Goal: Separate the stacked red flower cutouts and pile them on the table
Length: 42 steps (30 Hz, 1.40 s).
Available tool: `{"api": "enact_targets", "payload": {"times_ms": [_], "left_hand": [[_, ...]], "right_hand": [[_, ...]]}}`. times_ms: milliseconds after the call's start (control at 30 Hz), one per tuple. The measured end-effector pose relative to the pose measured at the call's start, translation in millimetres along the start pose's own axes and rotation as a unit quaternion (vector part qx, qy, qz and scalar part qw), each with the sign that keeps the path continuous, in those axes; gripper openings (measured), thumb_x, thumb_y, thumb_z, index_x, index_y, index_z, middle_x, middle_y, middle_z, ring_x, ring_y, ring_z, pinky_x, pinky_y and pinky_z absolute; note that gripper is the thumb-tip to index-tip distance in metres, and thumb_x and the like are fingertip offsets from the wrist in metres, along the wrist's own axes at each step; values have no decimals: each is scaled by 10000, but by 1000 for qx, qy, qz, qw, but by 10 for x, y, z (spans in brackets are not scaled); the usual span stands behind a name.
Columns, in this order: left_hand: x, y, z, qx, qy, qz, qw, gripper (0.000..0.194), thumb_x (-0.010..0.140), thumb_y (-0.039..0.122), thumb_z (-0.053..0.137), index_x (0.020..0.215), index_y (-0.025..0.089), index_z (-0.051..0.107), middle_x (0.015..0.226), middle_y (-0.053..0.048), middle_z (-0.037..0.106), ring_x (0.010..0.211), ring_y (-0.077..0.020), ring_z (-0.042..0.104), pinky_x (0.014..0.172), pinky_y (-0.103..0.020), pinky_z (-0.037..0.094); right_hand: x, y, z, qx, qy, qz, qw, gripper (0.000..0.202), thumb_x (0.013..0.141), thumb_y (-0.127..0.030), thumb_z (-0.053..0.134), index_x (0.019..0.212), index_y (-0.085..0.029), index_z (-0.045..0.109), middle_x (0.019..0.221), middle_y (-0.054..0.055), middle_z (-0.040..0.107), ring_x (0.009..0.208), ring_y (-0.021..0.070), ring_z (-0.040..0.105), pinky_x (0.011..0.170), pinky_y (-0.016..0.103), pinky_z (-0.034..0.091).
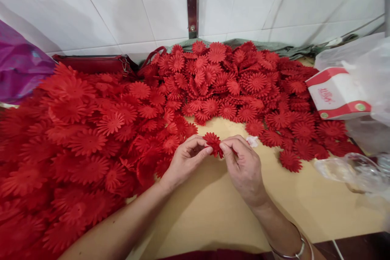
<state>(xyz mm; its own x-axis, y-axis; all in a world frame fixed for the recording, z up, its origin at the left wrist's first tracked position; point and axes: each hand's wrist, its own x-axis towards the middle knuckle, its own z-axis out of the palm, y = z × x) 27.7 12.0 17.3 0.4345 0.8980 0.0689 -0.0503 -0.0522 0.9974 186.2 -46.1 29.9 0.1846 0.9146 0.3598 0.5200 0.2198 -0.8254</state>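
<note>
A small red petalled flower piece (214,144) is pinched between both hands above the tabletop (219,203). My left hand (187,160) grips its left edge between thumb and fingers. On the other side, my right hand (243,166), with bracelets at the wrist, pinches its right edge. Loose red flower pieces (79,166) form a large heap on the left, close to my left forearm. Behind the hands and to the right lies another pile of red flower pieces (256,83), many of them stacked in layers.
A red bag (91,64) rests against the tiled wall behind the heap, and purple fabric (21,65) is at the far left. To the right are a red and white box (338,93), plastic bags (374,69) and clear plastic containers (359,172). A white scrap (252,141) lies near my right hand.
</note>
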Motion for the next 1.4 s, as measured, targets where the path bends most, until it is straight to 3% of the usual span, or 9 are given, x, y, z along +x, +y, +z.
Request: {"api": "enact_targets", "payload": {"times_ms": [267, 467, 633, 767, 900, 1033, 1233, 1400], "left_hand": [[-11, -18, 4, -6, 0, -11, 1000, 242, 856, 402, 732, 848, 170, 663, 853, -9, 565, 808, -138, 525, 772, -255, 421], [-12, -17, 7, -22, 8, -31, 999, 291, 846, 426, 735, 793, 165, 618, 817, 10, 511, 750, -118, 474, 717, -237, 394], [-18, -34, 35, -39, 34, -43, 998, 287, 838, 416, 739, 794, 168, 601, 798, 17, 516, 728, -114, 476, 686, -230, 389], [-14, -21, 26, -34, 37, -49, 998, 265, 850, 406, 723, 821, 164, 619, 812, 6, 556, 769, -127, 507, 738, -241, 412], [-12, -1, 24, -25, 40, -57, 997, 246, 856, 393, 712, 835, 165, 623, 797, 12, 554, 749, -121, 498, 726, -237, 406], [-11, 2, 33, -17, 50, -59, 997, 235, 855, 384, 712, 829, 172, 614, 799, 14, 542, 741, -119, 478, 711, -235, 394], [-13, 8, 26, -30, 55, -89, 994, 267, 858, 419, 708, 841, 181, 588, 795, 22, 518, 722, -114, 455, 702, -236, 389], [-17, 4, 26, -21, 46, -72, 996, 279, 855, 431, 708, 835, 177, 595, 812, 15, 530, 740, -119, 469, 713, -241, 393]], "right_hand": [[11, 147, -28, 63, 68, 113, 989, 315, 1011, -382, 493, 746, -215, 520, 729, -16, 494, 701, 147, 443, 680, 294, 373], [40, 305, -54, 201, 85, 183, 959, 264, 965, -452, 580, 855, -217, 628, 800, 5, 621, 777, 161, 574, 743, 303, 462], [42, 179, -55, 152, 68, 136, 977, 238, 974, -436, 569, 932, -227, 673, 931, 29, 672, 882, 168, 624, 814, 315, 494], [18, 112, -4, 76, 33, 75, 994, 254, 827, -369, 772, 1002, -229, 654, 985, 28, 658, 901, 182, 621, 827, 330, 507], [1, 128, -2, 33, 35, 45, 998, 123, 943, -295, 637, 1043, -232, 672, 1019, 40, 697, 983, 179, 647, 909, 340, 513], [-13, 134, -52, 15, 59, 31, 998, 274, 995, -307, 553, 1250, -228, 616, 1132, 67, 710, 1057, 179, 668, 962, 347, 528], [-8, 117, -33, -21, -7, -23, 999, 485, 910, -387, 694, 1339, -202, 563, 1245, 98, 690, 1147, 219, 653, 993, 361, 535], [7, 114, -48, -51, 44, -31, 997, 203, 998, -210, 542, 1161, -201, 664, 1099, 72, 730, 1043, 176, 676, 952, 336, 532]]}}
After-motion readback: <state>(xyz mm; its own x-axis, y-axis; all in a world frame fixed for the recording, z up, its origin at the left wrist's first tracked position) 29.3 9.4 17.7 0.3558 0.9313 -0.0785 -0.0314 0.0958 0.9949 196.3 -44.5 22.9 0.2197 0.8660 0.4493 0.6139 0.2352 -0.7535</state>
